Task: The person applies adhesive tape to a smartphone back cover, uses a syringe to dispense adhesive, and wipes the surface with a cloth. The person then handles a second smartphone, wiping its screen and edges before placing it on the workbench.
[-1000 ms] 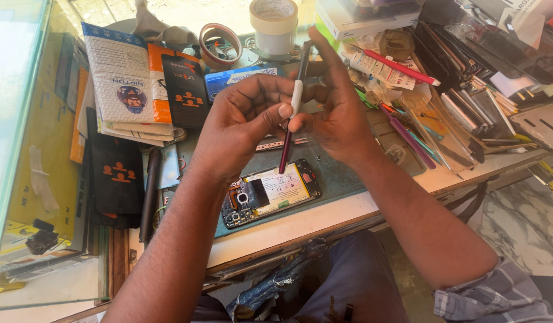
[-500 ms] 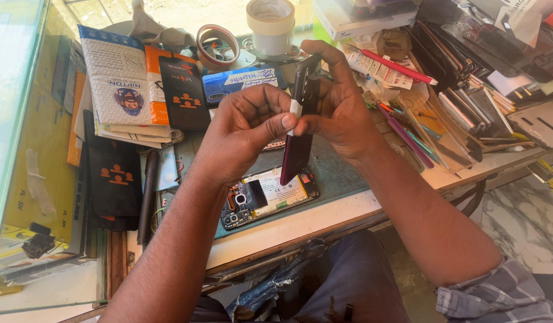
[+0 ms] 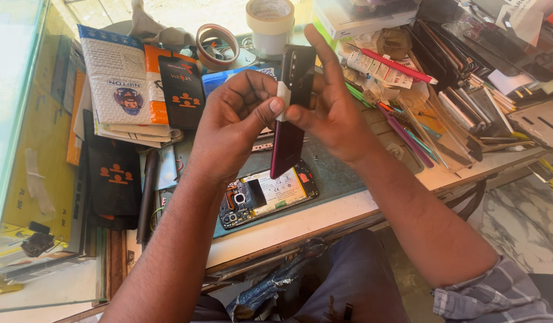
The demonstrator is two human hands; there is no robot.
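Above the cluttered bench, both hands' fingers pinch the back cover.

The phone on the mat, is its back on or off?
Off. The phone lies on the green mat with its battery and camera parts bare, while both hands hold the dark red back cover above it.

Your left hand is raised, thumb pressed forward. Your right hand faces it, index finger extended upward.
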